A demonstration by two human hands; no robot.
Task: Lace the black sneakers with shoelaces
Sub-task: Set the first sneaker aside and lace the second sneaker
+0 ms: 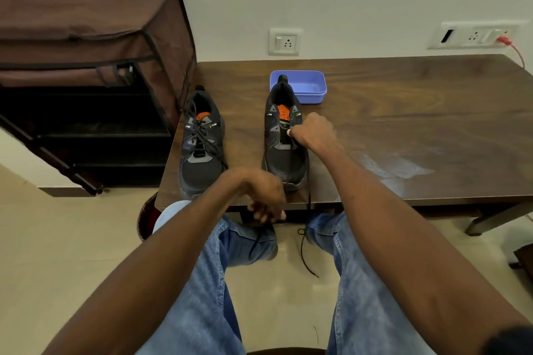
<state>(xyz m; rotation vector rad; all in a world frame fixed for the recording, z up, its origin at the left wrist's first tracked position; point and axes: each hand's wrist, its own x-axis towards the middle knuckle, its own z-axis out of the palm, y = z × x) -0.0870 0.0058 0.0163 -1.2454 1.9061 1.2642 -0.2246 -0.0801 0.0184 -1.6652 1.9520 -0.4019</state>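
Two black sneakers with orange insoles stand on the dark wooden table (403, 112), toes toward me. The left sneaker (200, 143) is laced. On the right sneaker (284, 138) my right hand (313, 132) rests over the eyelets and pinches the black shoelace there. That shoelace (305, 251) runs over the toe and hangs off the table's front edge between my knees. Below the edge, my left hand (265, 199) hangs with fingers curled downward and pinches the other end of the lace.
A blue plastic tub (310, 88) sits just behind the right sneaker. A brown fabric shoe rack (86, 66) stands left of the table. Wall sockets (285, 42) are behind, one with a red cable (516, 50). My knees in blue jeans are under the table's edge.
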